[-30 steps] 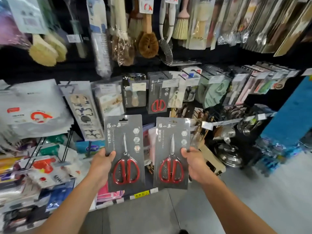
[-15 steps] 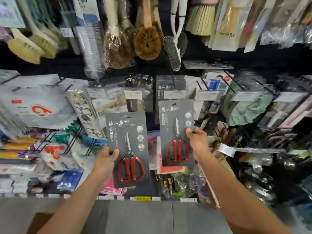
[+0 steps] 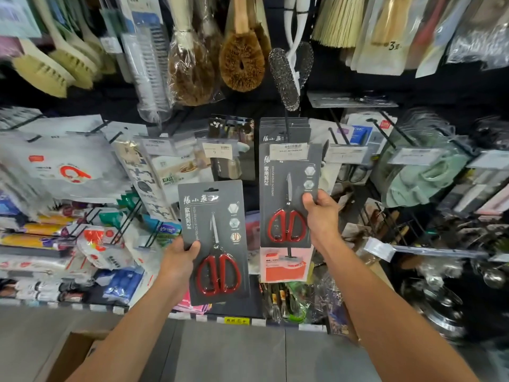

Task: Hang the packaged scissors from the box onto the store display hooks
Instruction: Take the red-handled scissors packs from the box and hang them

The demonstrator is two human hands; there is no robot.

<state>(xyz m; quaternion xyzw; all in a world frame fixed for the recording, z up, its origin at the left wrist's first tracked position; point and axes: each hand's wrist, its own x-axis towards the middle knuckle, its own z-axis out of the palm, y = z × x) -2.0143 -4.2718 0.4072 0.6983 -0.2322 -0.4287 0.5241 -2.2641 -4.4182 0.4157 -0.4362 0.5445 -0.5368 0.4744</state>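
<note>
The fingers [image 3: 309, 199] of my right hand [image 3: 321, 216] are clamped on the right edge of one scissors card [image 3: 283, 188], thumb on the printed face, just right of centre frame. The card's top edge sits up at the white price tag [image 3: 288, 151] at the tip of the black display hook [image 3: 286, 125], in front of the hung stack of matching cards [image 3: 283, 129]. I cannot tell whether the hang hole is on the wire yet.

To do this well I'd keep the card square to the hook and feel the hole onto the tip behind the tag. Then I'd push it back flat against the stack before easing my grip, so it neither drops nor tears at the slot.

My left hand [image 3: 179, 260] pinches the second scissors card [image 3: 213, 238] by its left edge, lower and left of centre, apart from the hook. I judge it goes on next. The cardboard box [image 3: 74, 351] shows only a corner at the lower left of the frame.

Both cards read "HOUSEHOLD SCISSORS" and "家用剪2#" down the side. The brand 張小泉 runs in brush script across the top of the left one. The neighbouring shelf tag [image 3: 217, 150] shows a "9", and a pack [image 3: 391, 45] at upper right bears a "3". The yellow label [image 3: 237, 321] at the bottom is too blurred to read
</note>
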